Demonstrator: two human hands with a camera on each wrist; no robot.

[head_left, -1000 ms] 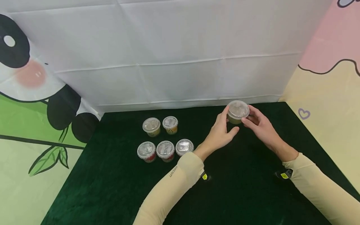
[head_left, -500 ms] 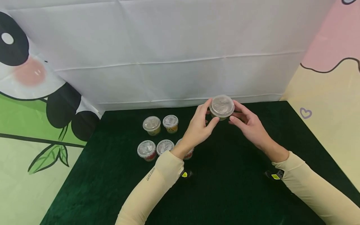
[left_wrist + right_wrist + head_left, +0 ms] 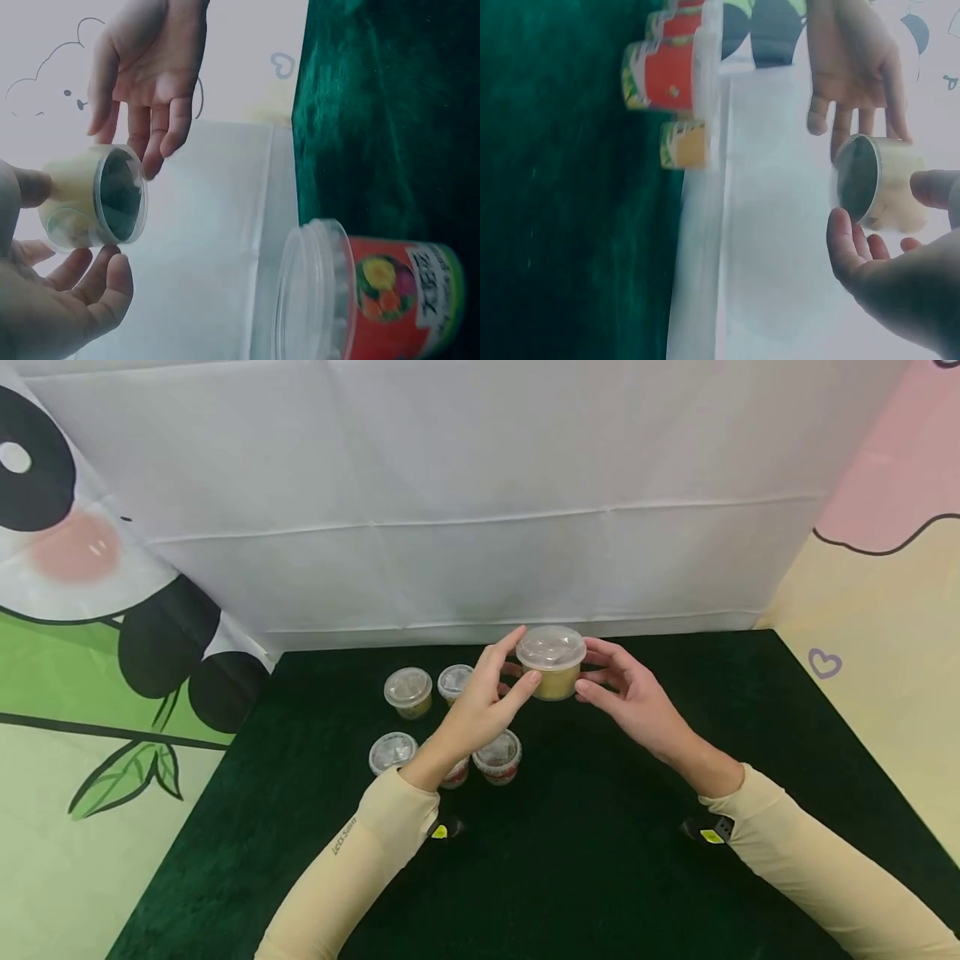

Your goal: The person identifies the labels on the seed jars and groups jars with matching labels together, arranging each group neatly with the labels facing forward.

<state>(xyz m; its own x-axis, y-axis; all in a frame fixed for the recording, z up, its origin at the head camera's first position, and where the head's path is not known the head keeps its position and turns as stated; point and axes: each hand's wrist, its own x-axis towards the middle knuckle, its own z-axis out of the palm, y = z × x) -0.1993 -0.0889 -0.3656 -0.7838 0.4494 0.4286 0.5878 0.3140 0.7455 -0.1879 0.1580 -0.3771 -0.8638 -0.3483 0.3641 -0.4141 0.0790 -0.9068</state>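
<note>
A tub with pale yellow sides and a clear lid (image 3: 551, 649) is held up off the table between both hands. My left hand (image 3: 480, 706) grips it from the left, thumb on the near side and fingers behind. From the right, my right hand (image 3: 637, 700) holds the same tub with thumb and bent fingers. In the left wrist view the yellow tub (image 3: 73, 196) lies against the left fingertips, and its lid shows dark. The right wrist view also has the tub (image 3: 901, 186) between the two hands.
Left on the green cloth (image 3: 600, 860) stand several lidded tubs: a yellowish tub (image 3: 408, 692) and a smaller one (image 3: 452, 680) behind, red-labelled tubs (image 3: 498, 757) in front. My left arm covers part of them. A white backdrop (image 3: 480, 568) rises behind the table.
Both hands have carried the yellow tub leftward from the table's right side. The tub now leans so its yellow side shows, and my left forearm passes over the front row.
</note>
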